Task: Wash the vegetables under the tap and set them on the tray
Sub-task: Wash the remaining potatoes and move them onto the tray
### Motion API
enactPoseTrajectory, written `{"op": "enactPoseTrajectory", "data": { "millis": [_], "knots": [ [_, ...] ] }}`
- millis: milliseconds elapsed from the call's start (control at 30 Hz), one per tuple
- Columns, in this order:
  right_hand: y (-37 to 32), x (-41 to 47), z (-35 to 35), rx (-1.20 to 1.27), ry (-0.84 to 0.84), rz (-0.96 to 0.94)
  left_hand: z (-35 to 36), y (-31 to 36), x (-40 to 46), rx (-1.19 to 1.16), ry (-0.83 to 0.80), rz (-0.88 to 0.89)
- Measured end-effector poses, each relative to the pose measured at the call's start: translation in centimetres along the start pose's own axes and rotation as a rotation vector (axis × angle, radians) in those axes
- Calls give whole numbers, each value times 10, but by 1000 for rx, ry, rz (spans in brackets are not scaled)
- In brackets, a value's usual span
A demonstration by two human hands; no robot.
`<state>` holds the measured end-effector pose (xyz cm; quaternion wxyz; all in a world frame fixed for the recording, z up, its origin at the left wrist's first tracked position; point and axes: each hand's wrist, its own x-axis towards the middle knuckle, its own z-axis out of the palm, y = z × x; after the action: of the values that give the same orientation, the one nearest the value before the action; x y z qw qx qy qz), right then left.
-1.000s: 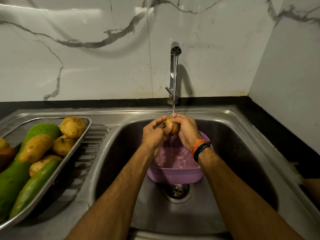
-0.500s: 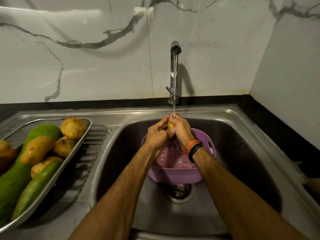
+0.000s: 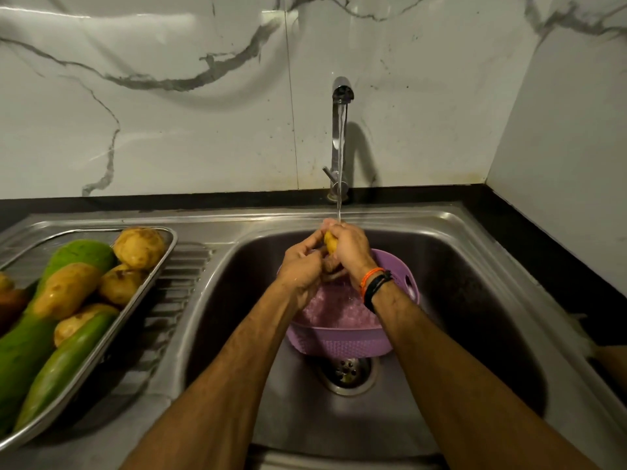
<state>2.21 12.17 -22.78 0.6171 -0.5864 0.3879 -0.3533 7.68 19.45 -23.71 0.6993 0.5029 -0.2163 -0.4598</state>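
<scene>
Both hands, left point(image 3: 302, 268) and right point(image 3: 349, 249), still curl their fingers around the potato point(image 3: 329, 241) under the tap point(image 3: 341, 96), now more covered than before.

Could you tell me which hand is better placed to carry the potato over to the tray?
Left, probably: the left hand is nearer the steel tray, on the person's left; both hands grip the yellow potato.

You see a marble-patterned wall point(image 3: 169, 113) with grey veins behind the counter, and a black counter edge point(image 3: 529, 225) running along its foot. Low in the steel sink point(image 3: 475, 283), the round metal drain point(image 3: 346, 371) shows just in front of a purple basket point(image 3: 342, 344).
</scene>
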Motion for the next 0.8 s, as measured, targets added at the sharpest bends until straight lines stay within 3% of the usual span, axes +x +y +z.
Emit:
{"op": "enactPoseTrajectory", "data": {
  "millis": [67, 167, 300, 433, 567, 700, 800],
  "knots": [
    [-1, -2, -3, 28, -55, 19, 0, 1, -1, -24, -18, -21],
    [3, -7, 1, 15, -73, -25, 2, 0, 4, -78, 89, 32],
    [-1, 1, -2, 49, 24, -14, 2, 1, 2, -71, -18, 2],
    [3, -4, 3, -3, -81, -34, 1, 4, 4, -121, 77, 17],
    [-1, 3, -3, 78, -45, 39, -2, 6, -3, -90, -93, -88],
    [2, -4, -5, 35, -54, -11, 1, 5, 1, -112, -23, -61],
    [1, 4, -8, 63, -40, 29, 1, 6, -2, -79, -112, -115]
  ]
}}
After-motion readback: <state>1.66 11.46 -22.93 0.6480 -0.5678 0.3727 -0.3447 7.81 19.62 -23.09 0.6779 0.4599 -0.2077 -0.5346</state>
